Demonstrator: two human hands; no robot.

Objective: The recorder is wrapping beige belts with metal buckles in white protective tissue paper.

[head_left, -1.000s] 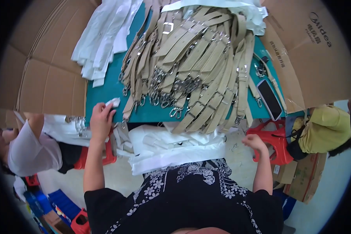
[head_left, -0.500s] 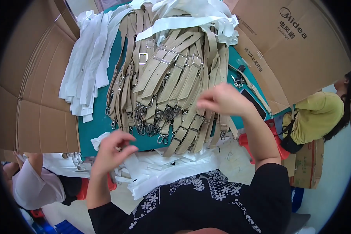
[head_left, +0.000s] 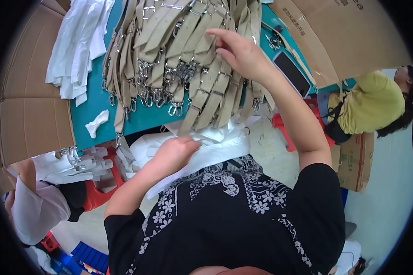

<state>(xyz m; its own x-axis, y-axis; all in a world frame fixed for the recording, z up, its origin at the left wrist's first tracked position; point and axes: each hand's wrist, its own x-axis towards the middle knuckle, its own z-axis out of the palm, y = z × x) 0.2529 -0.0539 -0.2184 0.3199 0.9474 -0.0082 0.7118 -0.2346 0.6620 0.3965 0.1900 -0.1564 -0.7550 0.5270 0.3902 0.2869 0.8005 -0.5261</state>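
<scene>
The left hand lies flat, fingers together, on the white cloth pile at the desk's near edge. Farther out, the right hand pinches one of the tan straps heaped on the green desk. Brown cardboard stands around, and a black phone lies to the right.

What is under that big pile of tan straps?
The tan straps lie on a teal table; their lower ends hang over white cloth. The right hand touches the pile. Anything beneath its middle is covered.
</scene>
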